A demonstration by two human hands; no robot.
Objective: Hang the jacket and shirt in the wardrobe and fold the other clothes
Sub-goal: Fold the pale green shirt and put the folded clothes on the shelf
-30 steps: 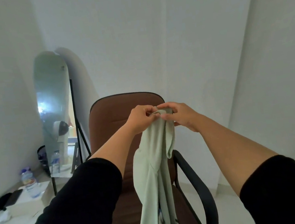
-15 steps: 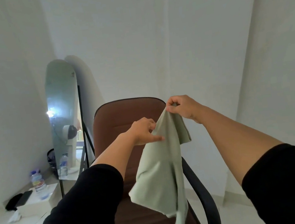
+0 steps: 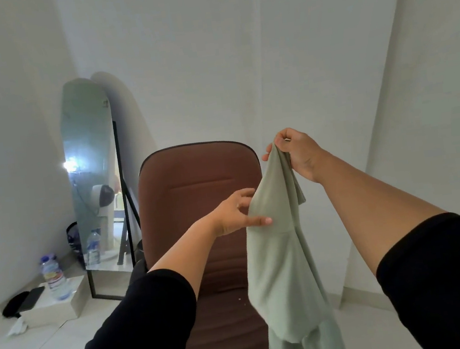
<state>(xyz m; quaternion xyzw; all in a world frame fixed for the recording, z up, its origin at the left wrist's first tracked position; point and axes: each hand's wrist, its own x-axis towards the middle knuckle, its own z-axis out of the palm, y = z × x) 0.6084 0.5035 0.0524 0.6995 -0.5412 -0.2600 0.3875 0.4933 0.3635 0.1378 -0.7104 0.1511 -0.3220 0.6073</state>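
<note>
Here, right hand [image 3: 297, 153] was raised right of centre, pinching the top edge of the pale green garment [image 3: 284, 257], which hung down in front of the brown chair [image 3: 199, 195]. Left hand [image 3: 235, 213] reached in lower, fingers spread, thumb touching the cloth's left edge, not clearly gripping. Mirror [image 3: 92, 173] and water bottle [image 3: 53, 278] sat at lower left; bare wall stood behind.

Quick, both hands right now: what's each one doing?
Left hand: open, fingers spread, thumb touching the pale green garment.
Right hand: closed, pinching the garment's top edge, holding it up.
</note>
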